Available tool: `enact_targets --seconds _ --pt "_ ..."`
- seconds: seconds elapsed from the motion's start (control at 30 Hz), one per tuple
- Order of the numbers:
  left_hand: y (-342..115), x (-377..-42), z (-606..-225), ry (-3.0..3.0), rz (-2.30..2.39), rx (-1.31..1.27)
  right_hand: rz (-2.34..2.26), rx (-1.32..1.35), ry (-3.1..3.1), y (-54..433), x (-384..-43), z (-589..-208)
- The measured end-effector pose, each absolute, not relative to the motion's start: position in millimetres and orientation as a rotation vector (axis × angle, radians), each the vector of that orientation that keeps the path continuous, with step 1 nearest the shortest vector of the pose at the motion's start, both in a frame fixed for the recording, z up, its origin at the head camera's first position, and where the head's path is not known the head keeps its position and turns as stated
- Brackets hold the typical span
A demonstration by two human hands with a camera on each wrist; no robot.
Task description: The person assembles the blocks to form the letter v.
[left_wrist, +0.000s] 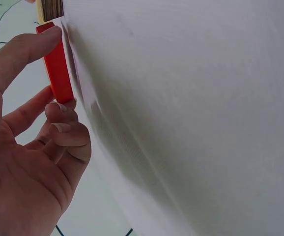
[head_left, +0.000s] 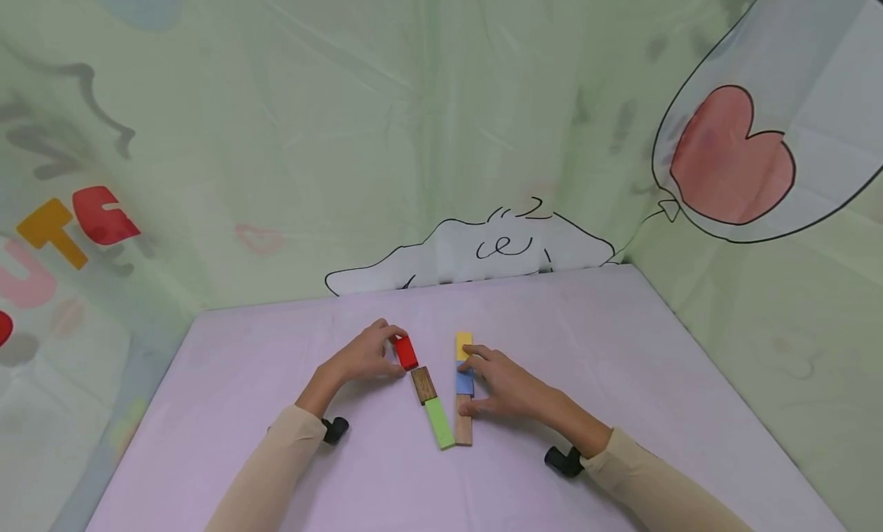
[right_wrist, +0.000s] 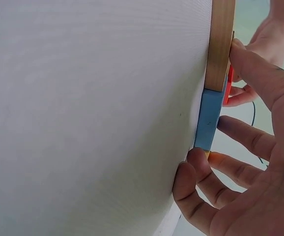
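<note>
My left hand (head_left: 366, 354) holds a red block (head_left: 406, 353) at the far end of the left row, thumb at its near end and fingertips at its far end. Below it in that row lie a dark brown wooden block (head_left: 424, 385) and a green block (head_left: 440, 423). My right hand (head_left: 509, 384) rests its spread fingertips along the right row. Its thumb touches a plain wooden block (right_wrist: 219, 46), the index finger a blue block (right_wrist: 209, 118), and another finger the yellow block (head_left: 463, 340), which is mostly hidden in the right wrist view.
The two rows of blocks meet at their near ends, forming a narrow V on the pale pink tabletop (head_left: 386, 486). A printed curtain (head_left: 345, 133) stands behind and beside the table. Black wrist mounts (head_left: 564, 461) sit under both forearms.
</note>
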State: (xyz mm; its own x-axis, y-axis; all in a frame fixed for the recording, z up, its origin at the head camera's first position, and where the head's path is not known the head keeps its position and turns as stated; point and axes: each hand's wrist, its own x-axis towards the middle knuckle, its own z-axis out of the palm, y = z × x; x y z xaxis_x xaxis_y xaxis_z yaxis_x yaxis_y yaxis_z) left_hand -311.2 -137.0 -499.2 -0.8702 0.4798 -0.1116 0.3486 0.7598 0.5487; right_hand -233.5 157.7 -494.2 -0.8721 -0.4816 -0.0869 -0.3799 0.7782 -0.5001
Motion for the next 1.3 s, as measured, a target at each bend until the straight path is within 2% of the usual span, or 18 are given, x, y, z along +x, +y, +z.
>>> enact_targets --seconds 0.47,0.93,1.3 --pt "-132.8 -312.4 -502.9 2.72 0.741 0.721 -0.715 -0.681 2.761 158.1 -234.0 -493.9" --pt "-135.9 -310.4 -505.9 2.691 0.786 0.66 -0.695 -0.675 2.769 158.2 -234.4 -496.2" --pt "-134.3 -311.2 -507.8 2.676 0.822 0.741 -0.696 -0.705 2.764 159.6 -235.0 -497.3"
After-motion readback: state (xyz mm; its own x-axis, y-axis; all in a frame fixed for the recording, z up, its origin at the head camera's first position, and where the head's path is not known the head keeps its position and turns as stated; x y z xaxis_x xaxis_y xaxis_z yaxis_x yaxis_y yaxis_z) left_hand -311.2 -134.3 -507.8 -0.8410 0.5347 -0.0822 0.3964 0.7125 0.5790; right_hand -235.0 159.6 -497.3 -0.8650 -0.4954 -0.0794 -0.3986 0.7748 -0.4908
